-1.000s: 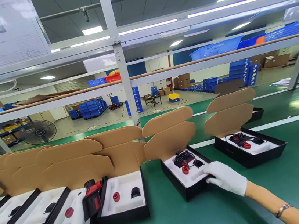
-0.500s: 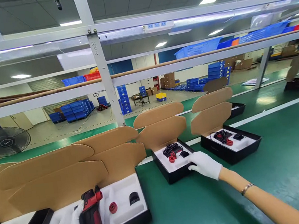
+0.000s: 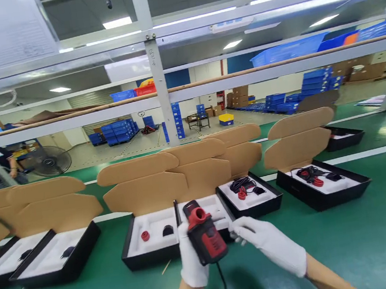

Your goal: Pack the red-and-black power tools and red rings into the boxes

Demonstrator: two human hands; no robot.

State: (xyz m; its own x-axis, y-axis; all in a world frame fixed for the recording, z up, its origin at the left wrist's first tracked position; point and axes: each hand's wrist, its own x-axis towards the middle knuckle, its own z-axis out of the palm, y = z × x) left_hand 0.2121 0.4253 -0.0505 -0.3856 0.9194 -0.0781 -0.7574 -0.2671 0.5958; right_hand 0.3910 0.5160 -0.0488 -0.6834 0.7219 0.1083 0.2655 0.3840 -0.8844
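My left hand [image 3: 192, 259], in a white glove, is closed round a red and black device [image 3: 203, 233] with a black cable hanging from it. I hold it upright over the front edge of an open black box [image 3: 223, 209] with a white foam insert. My gloved right hand [image 3: 269, 243] hovers just right of the device, with its fingers partly curled and pointing at it and nothing in them. Left of that box stands another open box [image 3: 150, 255] that holds a small red ring [image 3: 145, 236] and a black part [image 3: 167, 230].
A row of open black boxes with tan cardboard lids runs along the green conveyor belt [image 3: 371, 234]. Two boxes [image 3: 323, 188] to the right hold black cables and red parts. A metal frame post [image 3: 158, 72] rises behind. A fan [image 3: 51, 160] and blue crates stand on the floor beyond.
My left hand has brought the red and black device from the left boxes to the centre. My right hand has left the box on the right and come in beside the device.
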